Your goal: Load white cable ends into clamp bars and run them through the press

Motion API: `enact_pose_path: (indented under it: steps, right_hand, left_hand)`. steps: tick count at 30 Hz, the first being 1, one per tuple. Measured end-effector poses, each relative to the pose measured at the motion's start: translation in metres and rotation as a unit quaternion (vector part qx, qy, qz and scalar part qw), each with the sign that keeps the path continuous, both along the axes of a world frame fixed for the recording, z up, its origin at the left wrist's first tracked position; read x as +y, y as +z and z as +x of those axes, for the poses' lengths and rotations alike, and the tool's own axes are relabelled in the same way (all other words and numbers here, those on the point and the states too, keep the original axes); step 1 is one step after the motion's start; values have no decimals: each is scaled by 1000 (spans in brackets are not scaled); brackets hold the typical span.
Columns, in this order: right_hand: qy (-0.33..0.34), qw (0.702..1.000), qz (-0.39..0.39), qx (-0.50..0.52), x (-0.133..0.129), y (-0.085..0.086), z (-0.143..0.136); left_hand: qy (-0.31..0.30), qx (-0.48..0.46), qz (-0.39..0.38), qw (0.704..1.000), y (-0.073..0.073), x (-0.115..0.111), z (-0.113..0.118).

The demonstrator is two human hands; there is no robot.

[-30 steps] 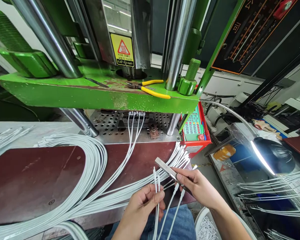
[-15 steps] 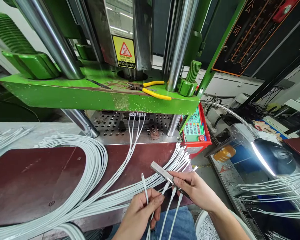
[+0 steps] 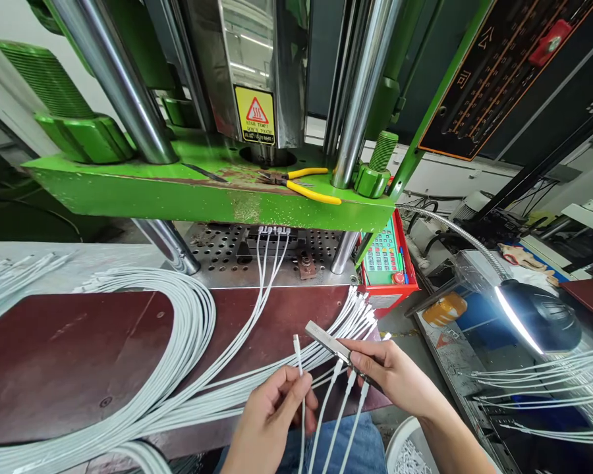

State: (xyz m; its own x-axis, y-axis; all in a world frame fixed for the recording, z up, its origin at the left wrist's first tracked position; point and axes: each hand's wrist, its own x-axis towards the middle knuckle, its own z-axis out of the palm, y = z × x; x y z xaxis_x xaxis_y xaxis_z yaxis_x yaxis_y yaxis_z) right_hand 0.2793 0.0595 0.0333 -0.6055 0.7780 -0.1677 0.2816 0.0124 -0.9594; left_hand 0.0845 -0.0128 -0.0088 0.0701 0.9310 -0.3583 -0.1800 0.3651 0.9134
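Observation:
Between thumb and fingers, my left hand pinches a white cable, its slim connector end pointing up. My right hand grips a flat metal bar, tilted with its free end toward the upper left. Three white cables hang from the bar's lower edge by their plug ends, one being the nearest cable. The loose cable tip stands just left of the bar, apart from it. My right fingers cover the bar's far end.
A green press stands ahead, with several cable ends in its lower mould area. Yellow-handled cutters lie on its plate. A cable bundle curves across the brown table. To the right are a red control box, a lamp and a white bucket.
My left fingers have come away from the nearest cable on the bar. They now hold only the loose cable, which is more upright. The camera view has shifted slightly.

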Motion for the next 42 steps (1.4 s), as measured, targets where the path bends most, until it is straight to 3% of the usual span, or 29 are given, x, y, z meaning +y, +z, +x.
enact_pose_path:
  steps: [3, 12, 21, 28, 42]
  right_hand:
    - [-10, 1000, 2, 1, 1, 1, 0]
    - [13, 1000, 8, 3, 1, 7, -9]
    - [10, 1000, 15, -14, 2, -3, -9]
    - [24, 997, 57, -37, 6, 5, -16]
    - [36, 996, 60, -61, 11, 10, -16]
  left_hand:
    - [-26, 26, -2, 999, 1, -3, -6]
    - [-46, -101, -106, 988, 0, -1, -7]
    - [26, -125, -107, 986, 2, -3, -7]
    - [14, -133, -96, 986, 0, 2, -4]
    - [15, -136, -103, 985, 17, 9, -8]
